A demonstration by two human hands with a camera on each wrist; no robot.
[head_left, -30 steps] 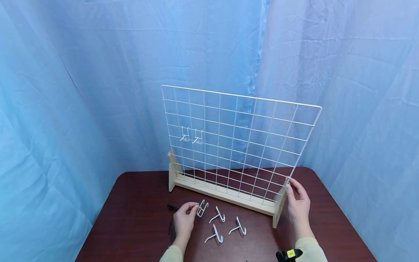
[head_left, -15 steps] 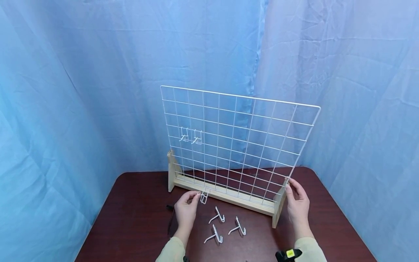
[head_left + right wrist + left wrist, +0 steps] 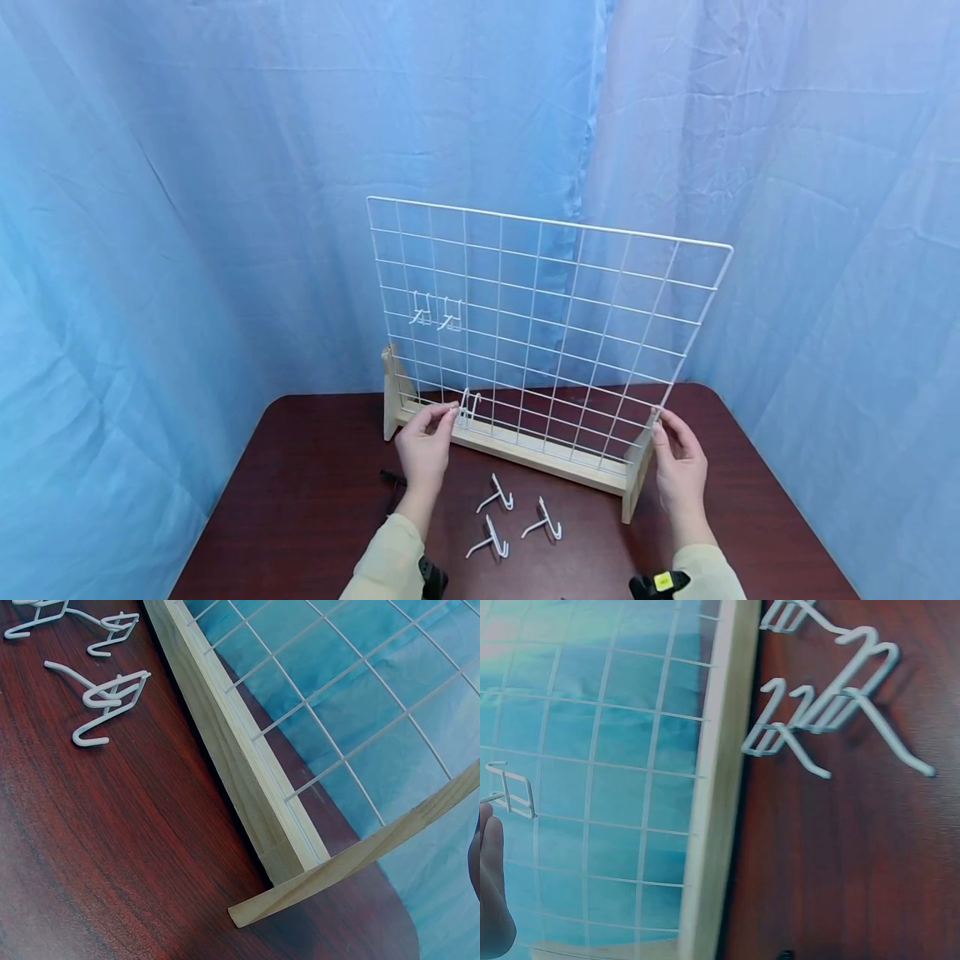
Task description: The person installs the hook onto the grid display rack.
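Note:
Between thumb and fingertips, my left hand (image 3: 424, 446) pinches a white wire hook (image 3: 468, 407) by its prong, in front of the lower left of a white wire grid panel (image 3: 555, 300). The left wrist view has the held hook (image 3: 514, 791) at its left edge, before the mesh. My right hand (image 3: 681, 467) grips the right wooden upright (image 3: 637, 467) of the stand where the panel's edge meets it. Two white hooks (image 3: 448, 321) hang side by side on the panel's left part.
Three loose white hooks (image 3: 542, 521) lie on the dark red table (image 3: 315, 500) before the stand's wooden base bar (image 3: 525, 448). A small black object (image 3: 392, 478) lies left of my left hand. Blue curtains (image 3: 262, 208) surround the table.
My left hand has risen and moved forward with the hook, from low over the table to the panel's lower part. The right hand stays on the upright.

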